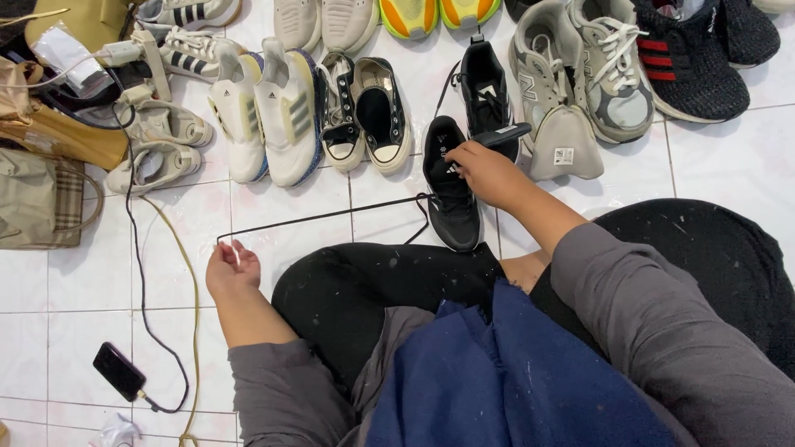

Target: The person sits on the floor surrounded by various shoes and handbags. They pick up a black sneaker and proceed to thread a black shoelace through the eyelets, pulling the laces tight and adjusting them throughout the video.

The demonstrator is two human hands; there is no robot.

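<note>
- black lace (331,213) is pulled out pretty much taut across the white tile floor (74,281), running from the black shoe (451,186) over to the left
- left hand (232,269) has the free end of the lace pinched between its fingertips, out to the left of the knee
- right hand (489,170) sits on the top of the black shoe, fingers curled in around the eyelets; can't tell exactly what they're gripping
- that shoe lies on the tile right in front of the black trouser legs, toe pointing back at the person
- its twin (487,91) is just behind it, with a dark insole (503,134) sticking out by the right hand
- grey sneakers (580,70) on the right, white pair (269,112) and small black-and-cream pair (364,112) to the left
- phone (118,371) on a cable (137,248) near the bottom left, tan bags (41,182) along the left edge
</note>
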